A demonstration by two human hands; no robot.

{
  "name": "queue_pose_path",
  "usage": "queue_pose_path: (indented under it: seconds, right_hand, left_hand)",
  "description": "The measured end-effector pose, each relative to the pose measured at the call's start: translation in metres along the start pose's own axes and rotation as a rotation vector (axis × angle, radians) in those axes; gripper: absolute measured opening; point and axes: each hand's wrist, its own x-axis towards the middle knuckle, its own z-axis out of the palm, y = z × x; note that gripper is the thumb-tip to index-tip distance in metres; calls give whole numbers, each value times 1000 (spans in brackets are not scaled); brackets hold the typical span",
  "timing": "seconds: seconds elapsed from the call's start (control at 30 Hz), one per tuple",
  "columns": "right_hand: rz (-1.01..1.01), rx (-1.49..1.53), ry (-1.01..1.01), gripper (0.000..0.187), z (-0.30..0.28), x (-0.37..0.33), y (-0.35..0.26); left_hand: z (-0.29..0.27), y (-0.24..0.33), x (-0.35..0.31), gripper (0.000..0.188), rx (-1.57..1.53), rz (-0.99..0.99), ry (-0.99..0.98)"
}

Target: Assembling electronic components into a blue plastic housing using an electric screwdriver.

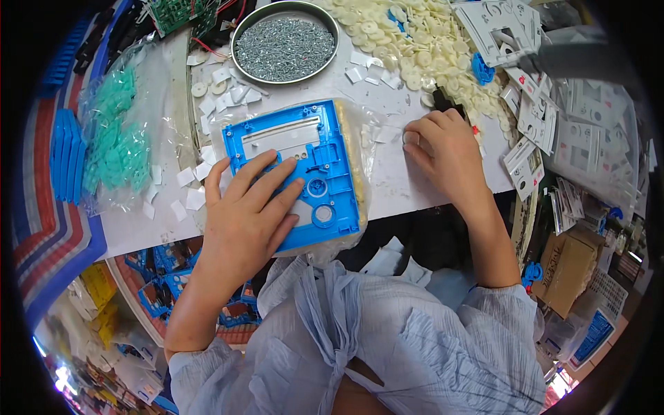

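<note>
A blue plastic housing (334, 225) lies with its inner side up on a plastic-wrapped pad (353, 173) at the table's front edge. It has ribs, screw posts, round rings and a long slot framed in white. My left hand (252, 204) rests flat across the housing's left part, fingers spread and stretched out. To the right, my right hand (446, 149) is over the white tabletop, thumb and fingers pinched together. A small whitish round piece (411, 137) shows between its fingertips; its exact kind is unclear. Just beyond that hand sits a black tool or part (446, 100), partly hidden.
A round metal tray (335, 59) of screws stands at the back. Right of it spreads a heap of cream plastic discs (408, 34). Small white squares (185, 177) are scattered about. Green parts in a bag (117, 138) lie left; printed white panels (526, 166) lie right.
</note>
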Motion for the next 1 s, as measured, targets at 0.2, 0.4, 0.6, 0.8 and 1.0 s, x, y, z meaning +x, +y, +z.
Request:
queue_pose_path:
  seconds: [0.2, 0.4, 0.6, 0.8, 1.0]
  right_hand:
    - [-67, 614, 75, 11, -8, -1, -53]
    - [-151, 767, 3, 15, -6, -11, -109]
    - [-133, 538, 17, 9, 7, -4, -109]
    - [-55, 279, -44, 16, 20, 6, -118]
    - [21, 287, -4, 18, 24, 5, -124]
  left_hand:
    - [-1, 23, -6, 27, -424, -123, 210]
    - [11, 38, -14, 13, -740, -252, 75]
    - [21, 24, -7, 12, -462, -154, 289]
    - [27, -3, -4, 29, -231, 52, 280]
    - [28, -5, -5, 41, -85, 108, 177]
